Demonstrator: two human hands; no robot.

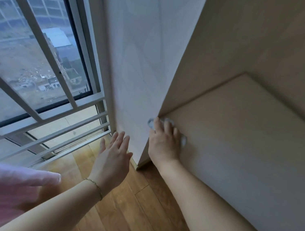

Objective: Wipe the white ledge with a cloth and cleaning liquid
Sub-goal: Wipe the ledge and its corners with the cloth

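**Cloth pressed into the ledge's near corner**

The right hand lies flat on a pale cloth, fingers spread, pinning it to the white ledge where it meets the upright panel. The ledge's long axis runs from 7 toward 1 o'clock, so the unwiped stretch lies at 1 to 3 o'clock of that hand. The left hand is released, empty, beside the panel's outer face. No cleaning liquid shows. The panel blocks travel toward 10 o'clock; window bars stand beyond.

right hand hides most of the cloth; its shape is unclear.
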